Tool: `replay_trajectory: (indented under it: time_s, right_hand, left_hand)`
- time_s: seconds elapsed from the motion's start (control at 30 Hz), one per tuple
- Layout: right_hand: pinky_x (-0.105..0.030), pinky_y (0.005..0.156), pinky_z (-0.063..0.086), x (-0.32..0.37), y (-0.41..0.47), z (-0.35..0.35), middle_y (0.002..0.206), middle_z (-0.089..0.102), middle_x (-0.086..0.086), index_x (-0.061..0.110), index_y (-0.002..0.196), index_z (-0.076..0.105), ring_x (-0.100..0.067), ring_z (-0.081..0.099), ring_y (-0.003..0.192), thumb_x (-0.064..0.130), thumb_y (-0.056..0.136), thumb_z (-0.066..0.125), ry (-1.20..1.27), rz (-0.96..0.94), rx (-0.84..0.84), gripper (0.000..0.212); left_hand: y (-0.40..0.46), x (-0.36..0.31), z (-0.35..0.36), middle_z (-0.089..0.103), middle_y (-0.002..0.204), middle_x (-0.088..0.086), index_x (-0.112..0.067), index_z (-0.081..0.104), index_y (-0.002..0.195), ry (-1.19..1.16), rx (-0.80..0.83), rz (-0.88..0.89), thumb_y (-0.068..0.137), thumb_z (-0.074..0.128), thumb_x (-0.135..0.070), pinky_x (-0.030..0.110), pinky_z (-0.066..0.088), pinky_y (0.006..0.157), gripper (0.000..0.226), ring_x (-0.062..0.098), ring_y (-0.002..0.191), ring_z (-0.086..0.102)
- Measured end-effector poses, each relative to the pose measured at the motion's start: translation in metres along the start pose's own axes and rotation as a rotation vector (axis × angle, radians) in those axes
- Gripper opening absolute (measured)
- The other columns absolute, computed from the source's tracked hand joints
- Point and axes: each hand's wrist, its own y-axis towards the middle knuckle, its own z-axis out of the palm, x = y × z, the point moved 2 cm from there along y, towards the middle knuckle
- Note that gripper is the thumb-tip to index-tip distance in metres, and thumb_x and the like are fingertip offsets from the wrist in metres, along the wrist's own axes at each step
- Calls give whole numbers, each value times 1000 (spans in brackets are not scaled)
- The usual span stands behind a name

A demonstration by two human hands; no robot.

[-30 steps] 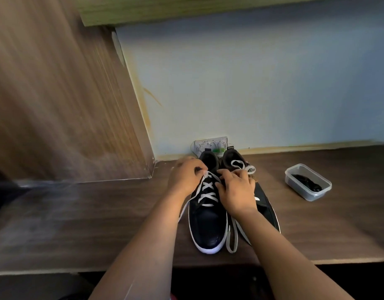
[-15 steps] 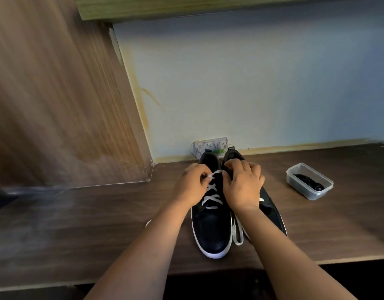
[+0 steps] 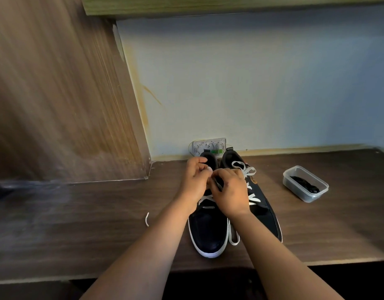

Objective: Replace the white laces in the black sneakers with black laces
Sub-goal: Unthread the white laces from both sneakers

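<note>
Two black sneakers with white soles stand side by side on the dark wooden desk (image 3: 78, 224), toes toward me. On the left sneaker (image 3: 209, 230), my left hand (image 3: 195, 180) and my right hand (image 3: 230, 191) meet over the upper eyelets, fingers curled and pinching its white lace (image 3: 205, 201). A loose end of that lace (image 3: 233, 236) trails between the shoes and another end (image 3: 147, 219) shows left of my forearm. The right sneaker (image 3: 263, 204) keeps its white lace (image 3: 245, 169), loose at the top. Black laces (image 3: 306, 185) lie in a clear plastic container (image 3: 295, 187) at the right.
A white socket plate (image 3: 208, 145) sits on the pale wall right behind the shoes. A wooden side panel (image 3: 56, 94) rises at the left. The desk's front edge (image 3: 338, 259) runs just below the shoe toes.
Both hands shifted slightly toward the toe on the left sneaker's lacing, uncovering the right sneaker's loose top lace. A lace end now shows on the desk left of my forearm.
</note>
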Motion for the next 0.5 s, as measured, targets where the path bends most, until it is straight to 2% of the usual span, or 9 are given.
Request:
replay_trajectory:
  time_s: [0.07,0.13,0.27,0.37,0.43,0.5]
  right_hand:
    - [-38,72,45,-1,-1,1,90,67,4,19,91,67,-25,51,92,24,86,66,-21,23,0,7]
    - [-40,76,46,-5,0,2,93,66,4,19,92,66,-25,49,96,24,87,64,-31,65,32,8]
    - [-31,84,40,-9,-1,-2,95,64,2,17,91,65,-22,45,100,21,87,61,20,125,65,7]
    - [-24,78,32,-11,-2,-7,89,59,2,14,87,62,-19,42,98,19,88,61,64,172,72,5]
    - [-24,74,29,-10,-2,-10,82,54,3,15,80,58,-19,42,94,18,87,61,54,187,76,8]
    - [-25,71,30,-9,-3,-11,75,50,5,18,72,52,-20,43,89,16,85,60,65,196,64,16]
  left_hand:
    - [-2,-11,0,49,71,-2,-18,55,98,-194,-22,-105,89,48,5,17,34,50,25,7,58,43]
    - [-3,-26,-7,47,69,-3,-18,56,94,-356,-49,-136,86,46,4,20,29,52,25,7,55,38]
    - [-7,-61,-38,51,63,-6,-16,58,88,-581,-139,-68,88,42,-6,21,24,55,19,6,54,35]
    - [-9,-78,-76,45,59,-7,-18,55,77,-766,-334,-21,89,46,-16,19,20,51,15,6,50,31]
    - [-9,-74,-104,44,59,-8,-21,52,71,-759,-517,-18,89,50,-20,19,21,48,18,6,50,29]
    - [-9,-55,-127,52,65,-6,-20,54,77,-471,-722,-76,87,56,-19,23,30,51,10,5,50,36]
